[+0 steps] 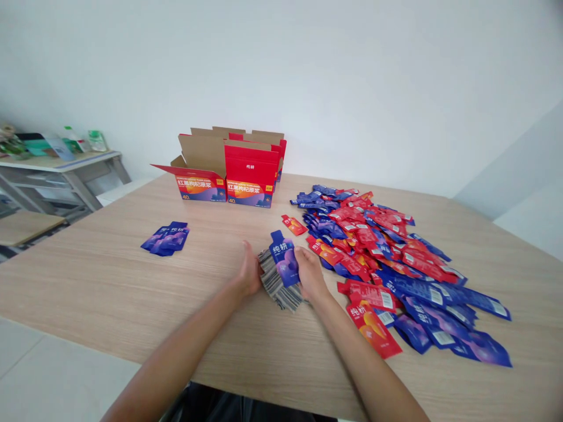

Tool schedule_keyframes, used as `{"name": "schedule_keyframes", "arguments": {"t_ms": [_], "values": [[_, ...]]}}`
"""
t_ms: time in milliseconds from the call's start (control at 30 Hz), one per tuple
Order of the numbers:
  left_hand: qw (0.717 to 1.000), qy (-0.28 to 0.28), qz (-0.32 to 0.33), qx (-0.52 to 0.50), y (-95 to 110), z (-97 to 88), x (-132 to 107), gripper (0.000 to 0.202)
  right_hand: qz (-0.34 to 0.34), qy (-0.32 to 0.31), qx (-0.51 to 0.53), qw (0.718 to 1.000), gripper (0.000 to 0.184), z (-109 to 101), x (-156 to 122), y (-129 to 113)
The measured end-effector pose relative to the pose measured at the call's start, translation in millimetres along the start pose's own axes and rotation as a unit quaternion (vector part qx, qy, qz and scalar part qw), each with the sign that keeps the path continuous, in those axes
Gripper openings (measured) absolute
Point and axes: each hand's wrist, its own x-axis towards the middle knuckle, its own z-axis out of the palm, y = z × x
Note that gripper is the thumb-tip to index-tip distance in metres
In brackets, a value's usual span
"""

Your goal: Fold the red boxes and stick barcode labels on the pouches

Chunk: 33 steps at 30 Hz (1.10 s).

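Observation:
A stack of blue pouches (282, 271) with silvery edges stands on the wooden table (109, 281) between my hands. My left hand (250, 271) presses against the stack's left side, fingers closed along it. From the right, my right hand (309, 271) clasps the same stack, thumb on the top blue pouch. To the right lies a large loose pile of red and blue pouches (387, 258). A single red pouch (294, 224) lies just beyond the stack.
A small stack of blue pouches (166, 238) lies to the left. Several open red cartons (229, 170) stand at the table's far side. A grey shelf with items (57, 164) is at the far left, against the white wall.

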Motion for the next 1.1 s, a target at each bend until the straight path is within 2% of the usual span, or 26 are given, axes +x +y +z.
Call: {"name": "schedule_keyframes", "arguments": {"t_ms": [67,133,167,233,333,400,433,500,533,567,600,633,667,700,733,767,833,967,1033,1100], "values": [[0.986,0.06,0.129,0.083,8,-1.6,0,0.054,0.051,0.043,0.097,0.993,0.049,0,6,7],[0.94,0.088,0.269,0.192,13,-3.0,-4,0.027,0.061,0.04,0.144,0.987,0.047,2,6,11],[0.916,0.074,0.309,0.245,14,-2.9,-6,0.021,0.055,0.034,0.159,0.985,0.046,5,5,12],[0.896,0.011,0.316,0.313,11,-0.8,-12,0.025,0.032,0.031,0.178,0.983,0.046,12,0,15],[0.92,-0.046,0.247,0.3,2,4.8,-14,0.041,0.005,0.018,0.163,0.986,0.047,21,-3,19],[0.929,-0.048,0.235,0.281,2,6.4,-11,0.052,-0.001,-0.009,0.098,0.995,0.05,18,3,17],[0.925,-0.041,0.246,0.285,6,5.7,-9,0.055,-0.01,-0.015,0.042,0.999,0.054,11,8,14],[0.898,0.001,0.302,0.32,25,0.3,-5,0.051,-0.053,0.017,-0.103,0.993,0.058,-16,22,4],[0.871,0.045,0.344,0.349,39,-4.5,-4,0.044,-0.085,0.055,-0.189,0.977,0.055,-35,29,-3],[0.831,0.103,0.387,0.385,55,-10.8,-5,0.037,-0.113,0.096,-0.273,0.951,0.053,-58,35,-9],[0.776,0.172,0.427,0.432,72,-18.3,-6,0.032,-0.134,0.146,-0.356,0.913,0.052,-81,41,-15],[0.705,0.233,0.454,0.493,89,-26.8,-9,0.029,-0.137,0.206,-0.432,0.867,0.05,-105,46,-19],[0.638,0.285,0.461,0.547,104,-36.0,-12,0.029,-0.116,0.268,-0.496,0.817,0.049,-127,49,-21],[0.582,0.32,0.458,0.591,118,-45.5,-16,0.029,-0.081,0.322,-0.545,0.77,0.049,-147,50,-22],[0.541,0.349,0.444,0.623,130,-54.8,-20,0.029,-0.039,0.351,-0.578,0.735,0.05,-164,51,-21],[0.511,0.381,0.421,0.645,140,-63.7,-24,0.029,0.001,0.353,-0.607,0.712,0.052,-177,51,-20],[0.474,0.426,0.37,0.676,152,-79.2,-30,0.029,0.055,0.331,-0.643,0.689,0.051,-192,50,-16],[0.442,0.461,0.306,0.707,157,-98.8,-33,0.031,0.071,0.299,-0.661,0.684,0.039,-197,49,-17],[0.427,0.463,0.314,0.711,153,-101.4,-31,0.035,0.074,0.3,-0.663,0.681,0.037,-197,49,-22],[0.406,0.463,0.352,0.705,144,-98.2,-27,0.038,0.08,0.302,-0.664,0.679,0.036,-198,48,-28]]}}
